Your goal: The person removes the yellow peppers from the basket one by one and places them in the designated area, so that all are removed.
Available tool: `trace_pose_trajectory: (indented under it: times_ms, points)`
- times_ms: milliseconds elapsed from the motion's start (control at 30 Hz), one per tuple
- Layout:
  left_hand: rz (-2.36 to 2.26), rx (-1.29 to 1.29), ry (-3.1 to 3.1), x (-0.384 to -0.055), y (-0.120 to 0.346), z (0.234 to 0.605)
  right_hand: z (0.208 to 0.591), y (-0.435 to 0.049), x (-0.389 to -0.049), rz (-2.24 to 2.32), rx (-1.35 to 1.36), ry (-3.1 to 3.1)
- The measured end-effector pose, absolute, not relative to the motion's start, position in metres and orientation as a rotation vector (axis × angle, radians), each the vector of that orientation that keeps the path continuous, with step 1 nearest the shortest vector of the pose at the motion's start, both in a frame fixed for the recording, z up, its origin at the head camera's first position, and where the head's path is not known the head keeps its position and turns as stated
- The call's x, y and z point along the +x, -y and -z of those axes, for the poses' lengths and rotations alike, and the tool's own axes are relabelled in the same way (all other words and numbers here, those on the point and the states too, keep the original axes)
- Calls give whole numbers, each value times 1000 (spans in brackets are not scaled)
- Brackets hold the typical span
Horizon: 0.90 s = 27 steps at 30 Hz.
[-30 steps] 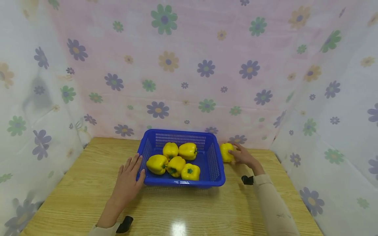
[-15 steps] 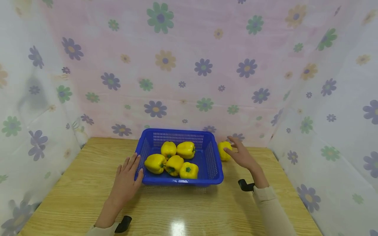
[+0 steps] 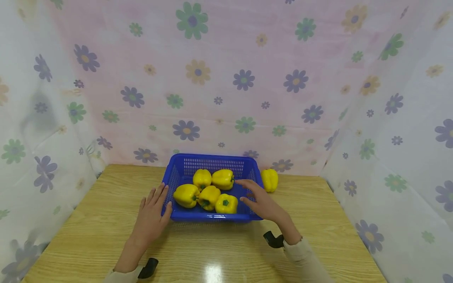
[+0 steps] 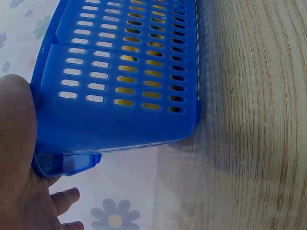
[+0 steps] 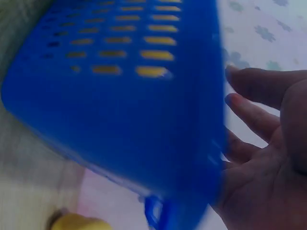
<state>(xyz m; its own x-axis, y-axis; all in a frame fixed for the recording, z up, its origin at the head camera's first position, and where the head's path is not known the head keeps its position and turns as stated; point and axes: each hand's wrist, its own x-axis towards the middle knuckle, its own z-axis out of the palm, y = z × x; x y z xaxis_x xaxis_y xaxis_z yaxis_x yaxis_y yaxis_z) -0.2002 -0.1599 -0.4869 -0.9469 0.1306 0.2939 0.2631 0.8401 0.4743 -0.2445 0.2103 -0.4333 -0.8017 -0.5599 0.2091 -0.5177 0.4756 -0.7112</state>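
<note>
A blue perforated plastic basket stands on the wooden table, holding several yellow bell peppers. My left hand rests on the basket's left rim with fingers extended; the left wrist view shows the thumb side against the rim. Over the right side of the basket is my right hand, fingers spread and loosely bent, holding nothing. Its fingertips point toward a yellow bell pepper at the back and stay apart from it. Another yellow bell pepper sits outside, beside the basket's right wall.
The wooden table extends in front of the basket and to both sides. Flowered cloth hangs behind it and along the left and right sides. A black wrist-worn piece sits by the right sleeve, with a similar one on the left.
My right hand has left the bell pepper outside the basket and moved left over the basket's right side. That pepper stays where it was. My left hand remains on the rim.
</note>
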Motion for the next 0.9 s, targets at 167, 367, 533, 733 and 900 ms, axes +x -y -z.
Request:
trace_pose_trajectory:
  times_ms: [167,367,533,733,900]
  points:
    - [769,-302,2770,-201,159,486,445,-200,-253,1080,-1017,-2582]
    - [769,-300,2777,-201,160,486,445,-198,-266,964,-1054,-2483]
    - [764,-297,2783,-201,160,486,442,-195,-275,974,-1066,-2357]
    - [782,-298,2783,-200,161,486,443,-196,-277,948,-1036,-2240]
    - [778,-301,2784,-202,161,488,445,-198,-277,953,-996,-2230]
